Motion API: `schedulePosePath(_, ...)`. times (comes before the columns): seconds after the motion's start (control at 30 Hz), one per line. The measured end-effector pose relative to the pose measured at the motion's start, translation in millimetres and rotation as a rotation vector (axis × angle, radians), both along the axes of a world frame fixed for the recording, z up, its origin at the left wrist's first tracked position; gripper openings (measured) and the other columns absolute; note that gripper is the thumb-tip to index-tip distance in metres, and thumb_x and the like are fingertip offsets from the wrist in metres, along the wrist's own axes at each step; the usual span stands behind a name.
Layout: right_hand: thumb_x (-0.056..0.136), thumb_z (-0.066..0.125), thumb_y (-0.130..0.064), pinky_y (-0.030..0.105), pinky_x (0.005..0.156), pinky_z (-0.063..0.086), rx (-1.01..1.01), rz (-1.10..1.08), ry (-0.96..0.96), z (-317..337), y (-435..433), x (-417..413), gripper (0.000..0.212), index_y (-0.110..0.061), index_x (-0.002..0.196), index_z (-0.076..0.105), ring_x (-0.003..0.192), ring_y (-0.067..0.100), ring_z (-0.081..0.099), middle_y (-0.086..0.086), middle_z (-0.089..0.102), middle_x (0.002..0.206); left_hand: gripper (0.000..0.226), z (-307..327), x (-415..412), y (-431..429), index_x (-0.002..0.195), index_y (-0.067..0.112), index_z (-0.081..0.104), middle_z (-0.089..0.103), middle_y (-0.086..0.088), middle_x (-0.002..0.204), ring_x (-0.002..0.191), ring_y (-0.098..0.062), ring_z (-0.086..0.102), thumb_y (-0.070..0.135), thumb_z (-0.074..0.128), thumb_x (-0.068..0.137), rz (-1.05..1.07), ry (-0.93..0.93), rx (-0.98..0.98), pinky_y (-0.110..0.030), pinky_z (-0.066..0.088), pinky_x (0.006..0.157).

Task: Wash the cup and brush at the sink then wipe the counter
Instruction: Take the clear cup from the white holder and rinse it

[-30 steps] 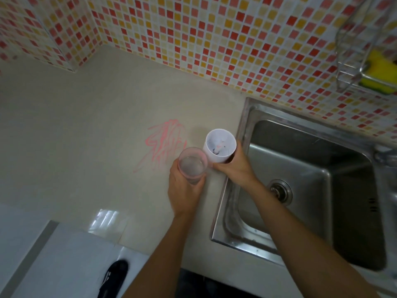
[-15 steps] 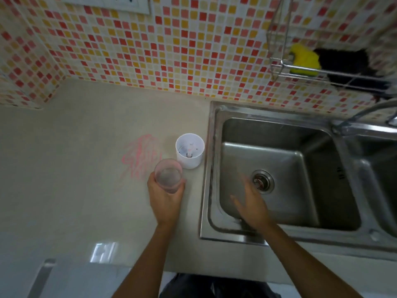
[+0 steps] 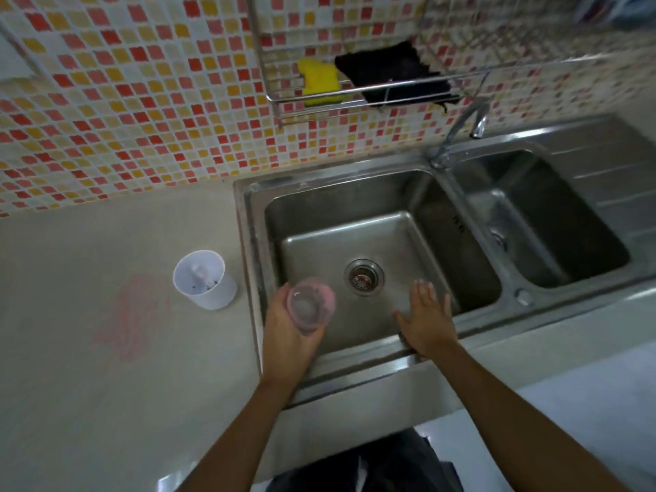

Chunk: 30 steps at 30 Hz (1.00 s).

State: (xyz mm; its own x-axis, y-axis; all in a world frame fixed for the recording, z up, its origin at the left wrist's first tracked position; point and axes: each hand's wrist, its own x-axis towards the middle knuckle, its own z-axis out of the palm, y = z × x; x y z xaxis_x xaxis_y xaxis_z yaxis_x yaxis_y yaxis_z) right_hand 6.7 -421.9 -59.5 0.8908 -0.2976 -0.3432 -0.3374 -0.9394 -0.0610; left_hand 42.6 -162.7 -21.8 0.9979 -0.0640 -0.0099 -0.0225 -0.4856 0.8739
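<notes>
My left hand [image 3: 285, 335] grips a clear pink cup [image 3: 311, 307] and holds it over the left edge of the steel sink basin [image 3: 355, 221]. Fingers spread and holding nothing, my right hand [image 3: 427, 317] hovers over the basin's front right part, near the drain [image 3: 364, 277]. A white cup [image 3: 205, 280] stands upright on the beige counter [image 3: 88, 385] just left of the sink, with something small and pale inside that I cannot make out. A pink scribble stain [image 3: 131, 317] marks the counter left of the white cup.
A curved faucet [image 3: 461, 133] rises between the left basin and a second basin [image 3: 546, 214] on the right. A wire rack [image 3: 355, 97] on the tiled wall holds a yellow sponge [image 3: 317, 81] and a black cloth [image 3: 394, 74].
My left hand has carried the pink cup from the counter to over the sink's left edge. My right hand let go of the white cup and now hovers open over the basin.
</notes>
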Motion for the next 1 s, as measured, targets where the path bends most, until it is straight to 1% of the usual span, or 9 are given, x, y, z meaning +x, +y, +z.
schedulePosePath(0.13,0.096,0.019,-0.057,0.050,0.118,-0.007,-0.018,0.003,0.104,2.4,-13.5,3.7,0.077,-0.008,0.152,-0.002,0.148,0.024,-0.007,0.010,-0.003,0.161,0.079,-11.9,25.6,-26.8,0.127,0.024,0.046,0.055,0.003,0.123,0.112,-0.012,0.055,0.042,0.085,0.060,-0.144,-0.007,0.204,-0.033,0.051,0.095)
schedulePosePath(0.27,0.095,0.014,-0.058,0.049,0.117,-0.009,-0.010,0.051,0.182,3.6,-15.8,7.8,0.077,-0.009,0.152,-0.003,0.147,0.024,-0.010,0.009,-0.005,0.161,0.067,-19.0,38.9,-43.3,0.122,0.012,0.052,0.059,-0.009,0.109,0.096,-0.024,0.058,0.033,0.083,0.066,-0.273,-0.179,0.582,-0.035,0.054,0.082)
schedulePosePath(0.33,0.095,0.013,-0.058,0.048,0.117,-0.008,-0.004,0.064,0.207,3.4,-17.1,7.0,0.077,-0.008,0.151,-0.003,0.147,0.024,-0.010,0.009,-0.005,0.161,0.065,-25.6,46.0,-48.2,0.123,0.008,0.051,0.061,-0.013,0.102,0.089,-0.027,0.057,0.037,0.077,0.072,-0.360,-0.274,0.834,-0.036,0.052,0.078)
schedulePosePath(0.4,0.096,0.012,-0.057,0.048,0.118,-0.008,-0.008,0.077,0.227,3.0,-17.1,5.7,0.076,-0.007,0.151,-0.002,0.147,0.024,-0.010,0.010,-0.005,0.161,0.063,-31.6,52.4,-51.6,0.124,0.012,0.047,0.058,-0.012,0.100,0.087,-0.026,0.054,0.046,0.070,0.077,-0.393,-0.275,0.980,-0.037,0.048,0.080)
schedulePosePath(0.53,0.096,0.012,-0.056,0.048,0.118,-0.007,-0.017,0.118,0.226,2.1,-18.7,4.3,0.075,-0.007,0.151,0.003,0.147,0.024,-0.009,0.009,-0.004,0.161,0.051,-31.1,49.7,-60.1,0.119,0.016,0.053,0.056,-0.010,0.098,0.092,-0.027,0.054,0.048,0.066,0.081,-0.345,-0.286,1.058,-0.048,0.045,0.095)
schedulePosePath(0.63,0.096,0.012,-0.054,0.049,0.117,-0.007,-0.031,0.161,0.237,0.5,-19.9,5.0,0.074,-0.006,0.151,0.004,0.147,0.025,-0.009,0.011,-0.005,0.160,0.045,-27.2,50.3,-66.1,0.111,0.013,0.056,0.059,-0.012,0.100,0.097,-0.030,0.057,0.045,0.067,0.080,-0.317,-0.269,1.084,-0.053,0.039,0.104)
schedulePosePath(0.73,0.096,0.014,-0.052,0.048,0.117,-0.006,-0.022,0.209,0.231,-0.9,-22.7,7.4,0.073,-0.005,0.151,0.003,0.148,0.025,-0.007,0.011,-0.004,0.161,0.057,-20.5,53.2,-74.5,0.119,0.010,0.052,0.056,-0.013,0.109,0.107,-0.031,0.055,0.026,0.076,0.070,-0.350,-0.234,1.217,-0.056,0.034,0.108)
schedulePosePath(0.83,0.096,0.017,-0.050,0.048,0.117,-0.006,0.005,0.268,0.216,-1.6,-26.2,9.2,0.073,-0.005,0.151,0.001,0.148,0.025,-0.005,0.011,-0.001,0.161,0.070,-11.6,57.5,-84.2,0.129,0.010,0.047,0.053,-0.013,0.120,0.116,-0.032,0.050,0.024,0.077,0.067,-0.394,-0.257,1.326,-0.056,0.024,0.114)
schedulePosePath(1.0,0.097,0.016,-0.049,0.046,0.117,-0.007,0.052,0.315,0.226,-1.8,-30.6,11.5,0.071,-0.007,0.151,0.001,0.148,0.024,-0.004,0.010,-0.001,0.161,0.074,-3.9,64.5,-99.7,0.132,0.012,0.043,0.050,-0.013,0.126,0.122,-0.033,0.046,0.012,0.075,0.065,-0.389,-0.293,1.410,-0.056,0.019,0.116)
